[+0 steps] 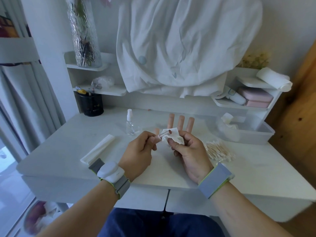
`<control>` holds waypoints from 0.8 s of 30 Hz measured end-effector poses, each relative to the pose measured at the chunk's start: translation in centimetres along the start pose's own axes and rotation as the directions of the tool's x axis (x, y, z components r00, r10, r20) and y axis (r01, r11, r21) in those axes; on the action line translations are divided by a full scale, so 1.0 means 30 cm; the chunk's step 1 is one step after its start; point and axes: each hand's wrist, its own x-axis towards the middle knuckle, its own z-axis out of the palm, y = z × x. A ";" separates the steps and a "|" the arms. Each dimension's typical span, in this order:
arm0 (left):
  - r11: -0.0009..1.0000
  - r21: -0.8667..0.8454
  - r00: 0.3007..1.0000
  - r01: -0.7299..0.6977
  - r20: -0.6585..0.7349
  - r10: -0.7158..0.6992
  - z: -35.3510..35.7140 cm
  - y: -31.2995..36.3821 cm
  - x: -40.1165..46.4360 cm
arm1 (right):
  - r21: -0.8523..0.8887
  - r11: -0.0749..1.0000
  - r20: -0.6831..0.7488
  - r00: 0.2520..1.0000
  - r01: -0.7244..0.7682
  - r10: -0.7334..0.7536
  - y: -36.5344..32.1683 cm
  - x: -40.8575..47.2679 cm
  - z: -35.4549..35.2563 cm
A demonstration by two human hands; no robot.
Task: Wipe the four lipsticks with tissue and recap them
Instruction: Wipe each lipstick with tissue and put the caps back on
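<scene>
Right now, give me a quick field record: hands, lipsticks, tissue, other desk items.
left hand: left hand pinches the base of the open lipstick, bullet exposed
right hand: right hand grips a crumpled tissue against the lipstick tip
other lipsticks: three capped lipsticks stand upright in a row behind the hands
loose cap: peach piece upright behind the left fingers, likely the cap
spray bottle: clear spray bottle standing, left of the lipsticks
swabs: cotton swabs piled at right
bin: plastic bin at far right, holding tissue

Soft, cool daylight from the left; wide-angle bowing and blur toward the edges.
</scene>
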 end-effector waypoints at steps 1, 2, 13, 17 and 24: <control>0.999 -0.032 1.000 0.014 -0.021 -0.015 -0.002 0.002 0.000 | -0.012 1.000 -0.004 1.000 -0.007 0.007 -0.009 -0.003 -0.001; 0.998 -0.053 0.998 0.030 -0.045 -0.033 -0.004 0.005 0.000 | -0.049 0.999 -0.005 1.000 -0.012 0.012 -0.021 -0.005 -0.007; 0.989 -0.134 0.987 0.054 -0.145 -0.074 -0.011 -0.001 0.009 | -0.808 0.519 0.308 0.951 0.278 -0.029 -0.156 -0.016 -0.066; 0.990 -0.137 0.985 0.039 -0.162 -0.061 -0.010 0.005 0.004 | -0.798 0.540 0.304 0.952 0.269 -0.025 -0.167 -0.004 -0.070; 0.987 -0.154 0.982 0.054 -0.169 -0.080 -0.015 0.001 0.005 | -0.748 0.631 0.170 0.978 0.208 -0.121 -0.229 0.131 0.024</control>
